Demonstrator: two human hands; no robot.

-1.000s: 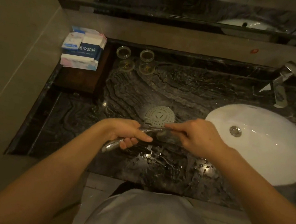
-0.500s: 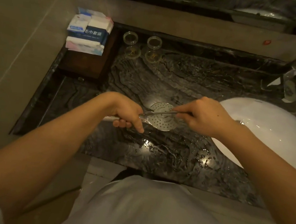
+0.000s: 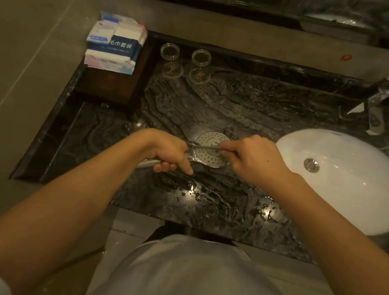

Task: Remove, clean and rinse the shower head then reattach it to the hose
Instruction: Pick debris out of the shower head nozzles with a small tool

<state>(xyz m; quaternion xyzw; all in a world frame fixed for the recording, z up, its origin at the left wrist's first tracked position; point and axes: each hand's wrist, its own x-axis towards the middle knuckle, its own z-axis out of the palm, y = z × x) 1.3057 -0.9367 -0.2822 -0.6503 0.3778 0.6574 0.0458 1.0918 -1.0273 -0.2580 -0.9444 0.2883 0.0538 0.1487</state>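
A chrome shower head (image 3: 210, 154) with a round perforated face lies face up just above the dark marble counter (image 3: 218, 106), left of the white sink (image 3: 346, 187). My left hand (image 3: 168, 150) is wrapped around its handle, whose end sticks out to the left. My right hand (image 3: 253, 159) pinches a thin brush-like tool (image 3: 204, 146) laid across the perforated face. No hose is in view.
Packaged toiletries (image 3: 115, 43) sit stacked on a dark wooden tray at the back left. Two upturned glasses (image 3: 185, 62) stand behind the work spot. A chrome tap (image 3: 388, 98) rises at the back right. Water drops wet the counter's front.
The shower head's face has tilted up toward me and sits nearer my hands. My right hand has moved the thin tool across the face toward the left.
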